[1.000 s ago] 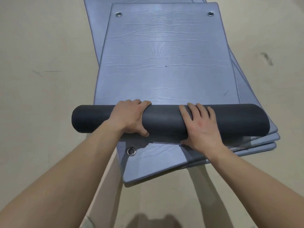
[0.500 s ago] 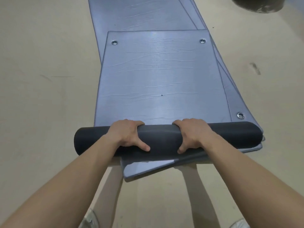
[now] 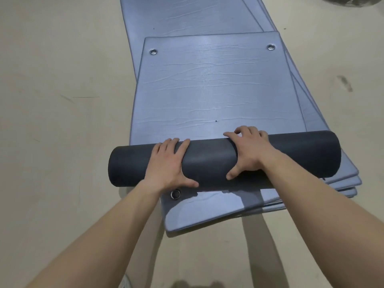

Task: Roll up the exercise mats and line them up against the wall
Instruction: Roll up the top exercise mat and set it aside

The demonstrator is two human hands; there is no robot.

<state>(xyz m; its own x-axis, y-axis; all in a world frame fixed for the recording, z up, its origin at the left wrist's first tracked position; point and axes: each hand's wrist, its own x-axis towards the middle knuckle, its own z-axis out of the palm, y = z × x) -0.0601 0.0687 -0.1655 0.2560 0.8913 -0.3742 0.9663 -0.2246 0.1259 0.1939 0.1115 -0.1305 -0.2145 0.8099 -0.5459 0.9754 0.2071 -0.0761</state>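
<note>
A blue-grey exercise mat [image 3: 216,88] with metal eyelets lies on top of a stack of flat mats. Its near part is wound into a dark grey roll [image 3: 209,159] lying crosswise on the stack. My left hand [image 3: 168,165] rests flat on the roll left of its middle, fingers spread over the top. My right hand [image 3: 249,150] is curled over the roll right of its middle, thumb on the near side. The flat remainder of the mat stretches away from the roll.
Several flat mats [image 3: 342,179] lie stacked and fanned beneath, their near corners sticking out below the roll. A further mat [image 3: 187,17] extends away at the top. Beige floor [image 3: 62,121] surrounds the stack. A dark object [image 3: 353,1] sits at the top right corner.
The roll has grown thicker and moved further along the mat. Both hands have shifted their hold: the left now lies flat, the right reaches over the top.
</note>
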